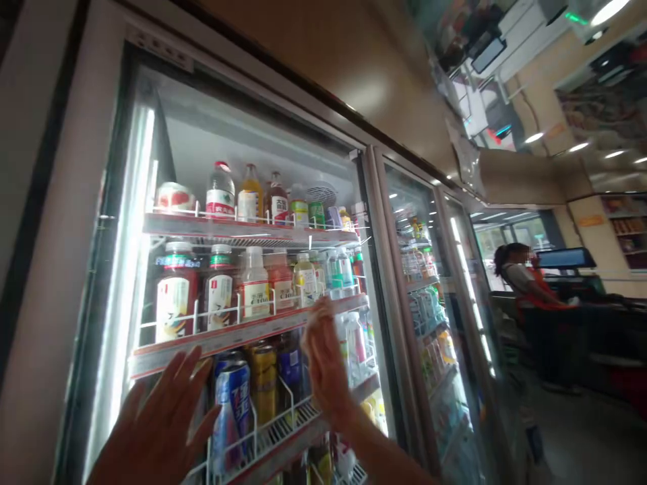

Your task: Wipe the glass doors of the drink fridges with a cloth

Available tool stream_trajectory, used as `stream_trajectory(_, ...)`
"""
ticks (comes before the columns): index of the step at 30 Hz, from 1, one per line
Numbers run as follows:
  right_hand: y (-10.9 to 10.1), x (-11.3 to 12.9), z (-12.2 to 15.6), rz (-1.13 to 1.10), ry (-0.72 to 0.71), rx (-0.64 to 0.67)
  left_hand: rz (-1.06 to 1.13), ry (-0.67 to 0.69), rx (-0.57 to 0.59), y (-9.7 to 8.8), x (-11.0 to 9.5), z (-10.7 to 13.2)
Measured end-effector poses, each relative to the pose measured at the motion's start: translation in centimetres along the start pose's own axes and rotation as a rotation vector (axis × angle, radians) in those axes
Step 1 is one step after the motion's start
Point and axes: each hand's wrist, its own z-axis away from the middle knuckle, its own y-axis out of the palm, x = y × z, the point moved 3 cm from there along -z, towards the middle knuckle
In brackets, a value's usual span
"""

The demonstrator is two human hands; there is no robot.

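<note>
I face a glass-door drinks fridge (126, 202) with lit shelves. My left hand (156, 424) lies flat with spread fingers against the glass at the lower left, over a blue can (231, 397). My right hand (323, 357) is also flat and open against the glass, near the middle shelf edge (242, 333). Neither hand holds anything. Bottles (255, 283) of tea and juice stand in rows on the upper shelves, cans on the lower one.
More fridge doors (429, 303) run to the right. A person in an orange apron (530, 296) stands at a counter with a monitor (563, 257) at the far right. Ceiling lights glow above.
</note>
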Motion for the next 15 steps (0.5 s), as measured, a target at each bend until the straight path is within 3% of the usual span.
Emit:
stream_trajectory(2,1.2,3.0,1.8,-0.054,-0.183,0.143,0.029,-0.015,-0.004,-0.1,-0.2,-0.2)
stream_trajectory(4,1.3,3.1,2.8,-0.055,-0.253,0.199,0.044,-0.023,0.002,-0.3,-0.3,-0.2)
stream_trajectory(8,-0.3,-3.9,1.1,0.075,0.132,-0.006,0.018,0.027,0.028,-0.5,-0.4,-0.2)
stream_trajectory(10,0.0,-4.9,0.2,0.106,0.261,-0.073,-0.003,0.034,0.044,-0.5,-0.6,-0.2)
stream_trajectory(13,1.7,-0.4,0.3,0.048,0.146,-0.049,-0.011,0.002,0.052,-0.5,-0.6,-0.2)
stream_trajectory(15,2.6,3.4,1.0,-0.046,-0.180,0.098,-0.029,0.021,0.020,-0.4,-0.5,-0.2)
